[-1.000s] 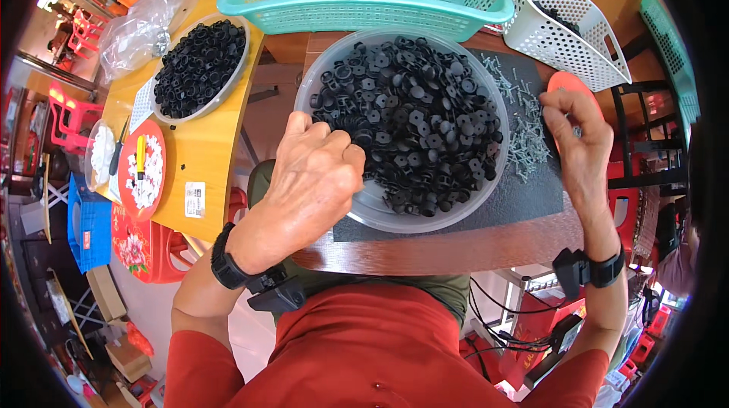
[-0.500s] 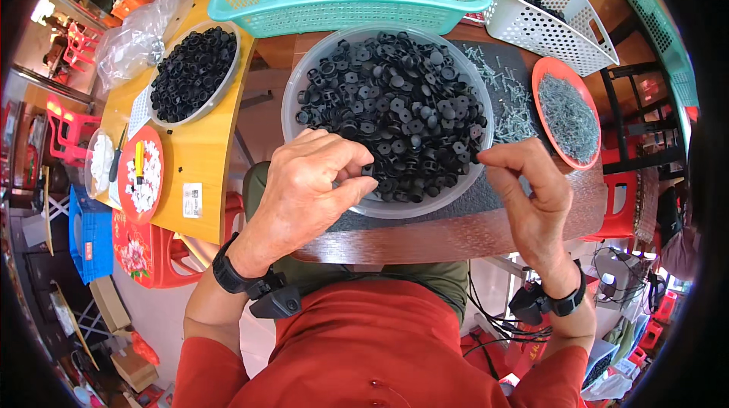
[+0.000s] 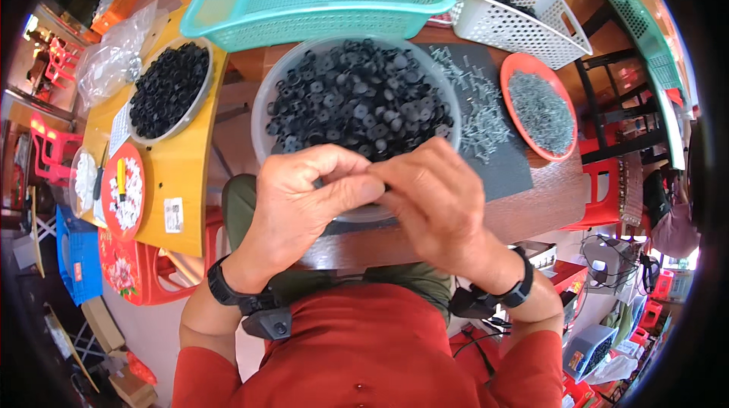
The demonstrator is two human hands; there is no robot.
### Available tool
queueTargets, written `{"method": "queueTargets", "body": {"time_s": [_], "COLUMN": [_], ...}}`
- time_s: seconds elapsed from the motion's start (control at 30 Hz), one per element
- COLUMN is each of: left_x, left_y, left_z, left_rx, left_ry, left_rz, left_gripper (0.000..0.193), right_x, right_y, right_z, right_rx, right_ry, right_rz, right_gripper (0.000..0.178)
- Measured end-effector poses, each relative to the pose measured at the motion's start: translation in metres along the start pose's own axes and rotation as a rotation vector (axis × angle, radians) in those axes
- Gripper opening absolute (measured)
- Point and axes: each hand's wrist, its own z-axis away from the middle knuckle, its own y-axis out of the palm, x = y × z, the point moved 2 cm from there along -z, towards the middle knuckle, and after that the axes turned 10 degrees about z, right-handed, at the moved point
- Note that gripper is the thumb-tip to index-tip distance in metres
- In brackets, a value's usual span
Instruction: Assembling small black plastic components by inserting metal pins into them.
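A yellow table (image 3: 190,161) stood at my left. My left hand (image 3: 292,207) pressed thumb and forefinger together at the near side of the round tub (image 3: 260,116) with black plastic parts (image 3: 357,97), and met my right hand (image 3: 437,199), whose pinch I could not tell; screws (image 3: 487,123) lay farther right.

A wide fisheye, the left of two worn side by side on the person's head, looks steeply down past the red T-shirt (image 3: 349,355). The left grip (image 3: 292,203) and right grip (image 3: 437,199) meet close below it, near mid-view, the forearms (image 3: 210,318) entering from under them. Beyond the grip, its view takes in the translucent round tub (image 3: 260,123) and mint-green basket (image 3: 326,25); leftward, a yellow desk (image 3: 190,173); rightward, the brown desk (image 3: 531,207). Straight edges bend toward the dark rim.
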Motion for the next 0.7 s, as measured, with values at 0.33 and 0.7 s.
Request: {"method": "queueTargets", "body": {"time_s": [0.33,0.7], "left_x": [-0.019,-0.010], "left_y": [-0.048,-0.034], "left_z": [0.005,-0.021], "left_rx": [-0.027,0.323], "left_ry": [0.539,0.496], "left_rz": [-0.964,-1.504], "left_gripper": [0.012,0.016], "right_x": [-0.034,-0.044], "right_y": [-0.017,-0.031], "right_z": [-0.012,-0.009], "right_rx": [0.055,-0.004], "right_ry": [0.010,0.105], "right_rz": [0.458,0.316], "right_gripper": [0.028,0.024]}}
